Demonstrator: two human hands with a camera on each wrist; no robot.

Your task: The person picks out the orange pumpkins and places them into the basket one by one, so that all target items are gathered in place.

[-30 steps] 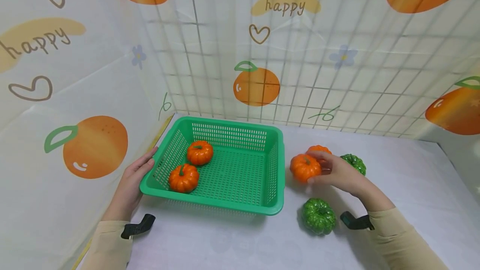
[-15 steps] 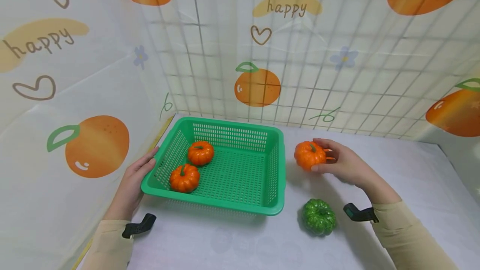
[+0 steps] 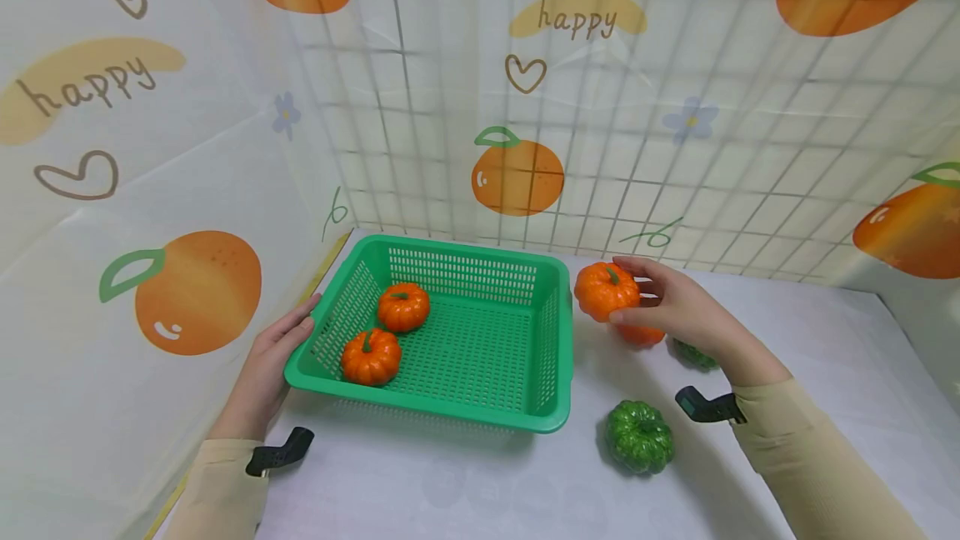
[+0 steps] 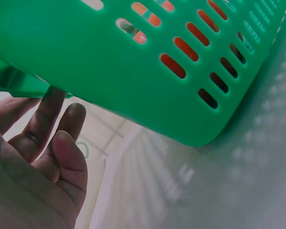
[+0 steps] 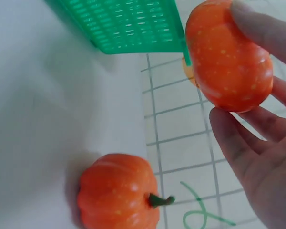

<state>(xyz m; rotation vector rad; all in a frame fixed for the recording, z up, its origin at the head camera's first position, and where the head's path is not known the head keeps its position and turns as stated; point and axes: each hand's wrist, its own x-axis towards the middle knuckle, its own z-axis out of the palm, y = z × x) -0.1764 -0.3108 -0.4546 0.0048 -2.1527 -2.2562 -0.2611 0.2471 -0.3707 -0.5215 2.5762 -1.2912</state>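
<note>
My right hand (image 3: 671,307) holds a small orange pumpkin (image 3: 606,292) between thumb and fingers, raised over the table just right of the green basket (image 3: 427,408). Beneath it, partly covered, a second orange pumpkin (image 3: 642,335) rests on the table; its green stem (image 5: 161,200) shows in the right wrist view. My left hand (image 3: 266,361) touches the basket's left rim, its fingers extended, with fingertips (image 4: 76,114) at the rim's underside in the left wrist view. Inside the basket sit two orange pumpkins, one toward the back (image 3: 403,307), one at the front left (image 3: 371,357).
A green pumpkin (image 3: 639,437) stands on the white table (image 3: 465,490) right of the basket's front corner. Another green pumpkin (image 3: 693,354) is partly hidden under my right wrist. A printed sheet (image 3: 420,107) over a wire grid rises behind the table, and another covers the left side.
My right hand has lifted the orange pumpkin upward and back, then slightly left toward the basket. The pumpkin beneath it shows again. My left hand has stayed at the rim.
</note>
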